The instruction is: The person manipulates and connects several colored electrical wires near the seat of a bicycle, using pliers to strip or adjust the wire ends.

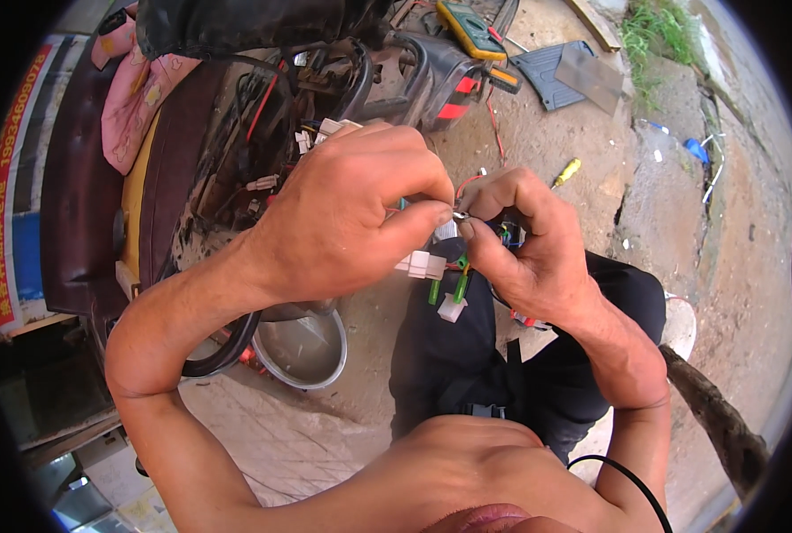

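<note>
My left hand (351,209) and my right hand (533,240) meet in front of my chest, both with thumb and forefinger pinched. Between their fingertips shows a small silvery metal piece (460,216) that looks like a wire terminal; the fingers cover most of it. A red wire (469,183) curves up just beyond the pinch. Below my hands dangle a white plastic connector (421,264), another white connector (452,308) and green-sleeved terminals (460,286) on wires. More wiring lies partly hidden behind my right hand.
A vehicle's dark frame (360,80) with loose wires and white connectors (325,131) stands at the left. A metal basin (302,351) sits below it. Farther off lie a yellow-green multimeter (471,29), a dark plastic panel (551,71) and a yellow-handled tool (567,172).
</note>
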Tool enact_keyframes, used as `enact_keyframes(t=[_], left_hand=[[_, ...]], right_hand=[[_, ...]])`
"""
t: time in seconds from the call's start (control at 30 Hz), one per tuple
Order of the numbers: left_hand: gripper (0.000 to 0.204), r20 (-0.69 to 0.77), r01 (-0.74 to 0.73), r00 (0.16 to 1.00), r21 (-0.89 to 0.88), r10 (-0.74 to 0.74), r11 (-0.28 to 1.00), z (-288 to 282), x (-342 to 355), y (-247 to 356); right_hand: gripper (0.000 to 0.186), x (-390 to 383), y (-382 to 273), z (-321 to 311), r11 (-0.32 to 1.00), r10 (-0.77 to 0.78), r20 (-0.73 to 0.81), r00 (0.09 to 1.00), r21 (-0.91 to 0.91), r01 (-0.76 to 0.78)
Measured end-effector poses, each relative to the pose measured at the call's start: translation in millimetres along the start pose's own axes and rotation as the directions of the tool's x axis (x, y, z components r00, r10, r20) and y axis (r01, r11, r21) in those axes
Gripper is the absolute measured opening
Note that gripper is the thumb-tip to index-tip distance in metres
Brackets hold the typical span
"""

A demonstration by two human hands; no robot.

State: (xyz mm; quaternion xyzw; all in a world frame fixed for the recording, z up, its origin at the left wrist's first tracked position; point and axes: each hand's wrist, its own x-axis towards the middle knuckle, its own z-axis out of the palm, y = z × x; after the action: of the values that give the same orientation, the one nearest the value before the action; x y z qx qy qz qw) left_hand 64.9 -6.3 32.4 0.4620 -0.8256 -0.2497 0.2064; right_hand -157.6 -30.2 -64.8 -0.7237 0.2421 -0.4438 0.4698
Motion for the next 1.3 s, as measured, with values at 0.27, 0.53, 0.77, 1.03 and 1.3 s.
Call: enact_keyframes(t=[0.27,0.53,0.77,1.03,1.3], left_hand=[[0.016,-0.074,-0.127,0.987,0.199,0.144,0.972,10.4,-0.4,2.9],[0.019,-0.023,-0.208,0.974,0.296,0.225,0.932,11.1,-0.7,3.6],[0.021,-0.014,-0.163,0.986,0.150,0.167,0.975,11.7,-1.9,0.8],[0.020,-0.014,-0.192,0.981,0.127,0.195,0.973,10.0,-0.6,-2.8],[0.020,-0.090,-0.208,0.969,0.190,0.228,0.959,12.4,-2.0,-1.9]], right_hand=[[0.018,-2.8,-1.4,-0.4,0.986,0.125,0.013,0.992,0.108,-0.126],[0.030,-1.6,-19.9,-4.7,0.989,0.149,0.055,0.987,-0.027,-0.147],[0.037,2.7,-16.8,-6.9,0.963,0.240,0.094,0.966,0.100,-0.249],[0.034,9.8,-12.7,-9.6,0.804,0.448,0.177,0.877,0.349,-0.481],[0.016,5.4,-2.2,-14.0,0.734,0.486,0.367,0.793,0.322,-0.598]])
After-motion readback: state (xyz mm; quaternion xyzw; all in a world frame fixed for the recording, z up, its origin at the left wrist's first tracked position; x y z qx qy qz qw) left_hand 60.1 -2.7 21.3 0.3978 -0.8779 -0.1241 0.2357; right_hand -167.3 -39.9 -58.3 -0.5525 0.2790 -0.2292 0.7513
